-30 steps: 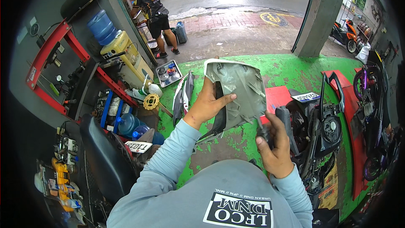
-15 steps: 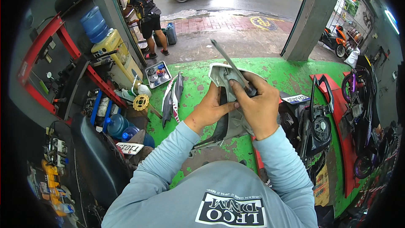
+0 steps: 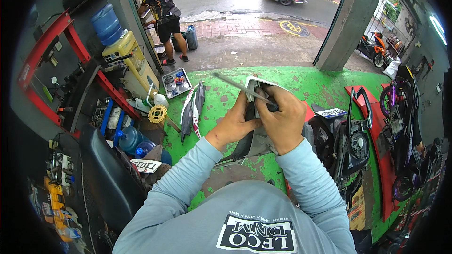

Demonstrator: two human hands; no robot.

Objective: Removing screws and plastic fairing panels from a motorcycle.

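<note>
Through head fisheye I look down, forward: shirt [image 3: 197, 221] nearest at 6 o'clock; left hand [image 3: 231, 126], right hand [image 3: 283, 121] close, mid-view; street [image 3: 226, 2] far at 12 o'clock.

From here, the green floor [image 3: 325, 81] looks chipped and patchy. A metal tray [image 3: 174, 94] of small parts [image 3: 179, 80] lies on it, near a long striped panel [image 3: 194, 109].

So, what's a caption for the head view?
Left grip on a panel, right grip on a long tool, above green floor.
</note>
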